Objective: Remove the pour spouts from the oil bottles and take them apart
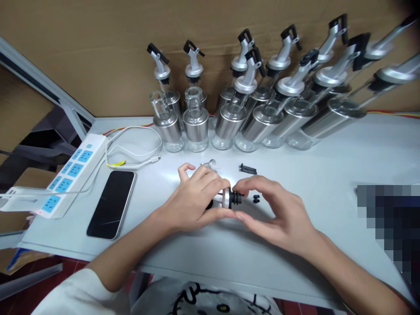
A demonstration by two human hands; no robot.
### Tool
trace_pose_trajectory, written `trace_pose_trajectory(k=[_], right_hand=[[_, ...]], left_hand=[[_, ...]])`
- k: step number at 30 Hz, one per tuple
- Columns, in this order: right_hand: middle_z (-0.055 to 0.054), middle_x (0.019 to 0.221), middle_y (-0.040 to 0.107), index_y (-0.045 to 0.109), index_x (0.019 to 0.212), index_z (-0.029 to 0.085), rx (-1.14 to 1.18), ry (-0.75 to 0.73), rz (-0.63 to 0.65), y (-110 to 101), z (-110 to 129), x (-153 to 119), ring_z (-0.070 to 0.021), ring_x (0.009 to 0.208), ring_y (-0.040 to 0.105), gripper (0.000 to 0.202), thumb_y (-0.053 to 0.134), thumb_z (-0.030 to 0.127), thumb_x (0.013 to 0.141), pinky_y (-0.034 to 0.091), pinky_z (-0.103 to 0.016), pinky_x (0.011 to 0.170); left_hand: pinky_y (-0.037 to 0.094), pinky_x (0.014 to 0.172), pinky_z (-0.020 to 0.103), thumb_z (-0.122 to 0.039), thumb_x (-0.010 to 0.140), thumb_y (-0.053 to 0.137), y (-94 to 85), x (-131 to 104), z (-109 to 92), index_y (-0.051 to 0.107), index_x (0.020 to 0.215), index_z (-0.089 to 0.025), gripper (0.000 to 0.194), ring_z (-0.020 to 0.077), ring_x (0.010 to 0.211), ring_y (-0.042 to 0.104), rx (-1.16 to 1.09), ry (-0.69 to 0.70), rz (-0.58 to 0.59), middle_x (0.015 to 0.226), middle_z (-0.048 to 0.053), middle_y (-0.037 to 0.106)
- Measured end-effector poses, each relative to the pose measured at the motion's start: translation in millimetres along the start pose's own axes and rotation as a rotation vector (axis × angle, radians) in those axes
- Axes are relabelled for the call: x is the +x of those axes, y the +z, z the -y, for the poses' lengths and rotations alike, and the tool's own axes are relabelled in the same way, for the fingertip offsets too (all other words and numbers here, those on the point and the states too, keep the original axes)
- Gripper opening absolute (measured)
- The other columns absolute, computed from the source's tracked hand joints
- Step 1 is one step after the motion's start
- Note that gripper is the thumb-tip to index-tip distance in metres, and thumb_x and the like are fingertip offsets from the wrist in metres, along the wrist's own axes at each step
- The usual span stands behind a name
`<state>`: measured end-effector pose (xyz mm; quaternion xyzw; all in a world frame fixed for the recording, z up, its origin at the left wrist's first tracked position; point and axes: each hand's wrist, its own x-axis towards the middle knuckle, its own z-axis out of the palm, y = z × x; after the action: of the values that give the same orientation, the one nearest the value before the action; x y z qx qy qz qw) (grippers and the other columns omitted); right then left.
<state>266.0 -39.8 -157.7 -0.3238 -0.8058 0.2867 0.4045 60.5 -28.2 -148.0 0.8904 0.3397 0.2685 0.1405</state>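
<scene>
A silver pourer spout [226,197] with a ribbed black stopper is held low over the table. My left hand [200,197] is closed round its silver body and covers most of it. My right hand [278,214] has its index finger and thumb on either side of the black stopper end, the thumb meeting my left thumb. Behind my left hand lies a small silver spout part [210,163], partly hidden. Black lever pieces [248,169] rest beyond my right fingers. Small black caps [256,199] lie beside the stopper.
Glass bottles with steel sleeves stand along the back; several carry pourers, while a front-left bottle [168,127] and its neighbour [196,124] have bare necks. At left are a phone [111,204], a power strip [70,175] and a white cable [138,165]. A cardboard sheet [108,57] rises behind.
</scene>
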Motion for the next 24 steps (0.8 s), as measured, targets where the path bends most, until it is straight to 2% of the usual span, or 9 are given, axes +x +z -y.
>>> trace_pose_trajectory(k=[2,4,7,12,15,20,24], right_hand=[[-0.004,0.093,0.063,0.053,0.11,0.024,0.201,0.221,0.005,1.0,2.9,0.4,-0.0171,0.08,0.063,0.026,0.063,0.031,0.088,0.054,-0.027,0.067],[-0.002,0.085,0.063,0.058,0.098,0.023,0.365,0.374,0.017,2.2,6.3,1.8,-0.0142,0.071,0.061,0.019,0.06,0.039,0.089,0.052,-0.022,0.06],[0.0,0.075,0.062,0.059,0.086,0.022,0.471,0.48,-0.014,3.8,10.9,4.9,-0.0121,0.065,0.059,0.023,0.066,0.043,0.084,0.049,-0.019,0.056],[0.001,0.07,0.061,0.06,0.084,0.021,0.563,0.581,0.018,2.3,12.1,7.5,-0.0104,0.057,0.056,0.025,0.071,0.043,0.079,0.048,-0.02,0.053],[0.001,0.069,0.062,0.062,0.083,0.021,0.552,0.58,0.036,-0.3,10.3,7.0,-0.0113,0.058,0.057,0.02,0.07,0.038,0.081,0.049,-0.021,0.056],[0.001,0.075,0.063,0.063,0.083,0.021,0.412,0.465,0.058,-1.8,7.8,5.5,-0.0117,0.066,0.057,0.006,0.064,0.026,0.085,0.048,-0.021,0.06],[0.001,0.075,0.063,0.06,0.082,0.022,0.294,0.352,0.041,-0.4,7.3,3.6,-0.0124,0.069,0.058,0.005,0.061,0.02,0.086,0.047,-0.021,0.062]], left_hand=[[0.021,0.083,0.038,-0.059,0.097,0.025,1.4,-0.1,-1.7,0.052,0.102,-0.016,0.052,0.0186,0.09,0.054,0.039,0.039,-0.055,0.091,0.004,0.067],[0.022,0.084,0.039,-0.056,0.099,0.026,3.8,-0.4,-3.9,0.051,0.106,-0.015,0.048,0.0189,0.092,0.055,0.125,0.094,-0.108,0.093,0.004,0.068],[0.023,0.084,0.04,-0.049,0.101,0.028,7.7,-1.0,-6.0,0.051,0.108,-0.014,0.042,0.0189,0.091,0.057,0.239,0.163,-0.156,0.093,0.005,0.07],[0.022,0.084,0.041,-0.05,0.101,0.026,9.6,-0.5,-3.7,0.057,0.1,-0.015,0.047,0.0182,0.088,0.059,0.349,0.178,-0.195,0.092,0.004,0.072],[0.022,0.084,0.041,-0.049,0.102,0.027,9.2,0.1,-1.5,0.06,0.097,-0.015,0.048,0.0183,0.086,0.059,0.413,0.183,-0.221,0.091,0.004,0.073],[0.02,0.088,0.042,-0.05,0.101,0.026,6.8,-0.2,-0.7,0.063,0.096,-0.016,0.05,0.0192,0.087,0.059,0.444,0.197,-0.21,0.089,0.003,0.073],[0.018,0.092,0.042,-0.05,0.101,0.025,3.8,-0.4,-0.8,0.064,0.096,-0.018,0.051,0.0196,0.088,0.057,0.454,0.182,-0.194,0.086,0.003,0.072]])
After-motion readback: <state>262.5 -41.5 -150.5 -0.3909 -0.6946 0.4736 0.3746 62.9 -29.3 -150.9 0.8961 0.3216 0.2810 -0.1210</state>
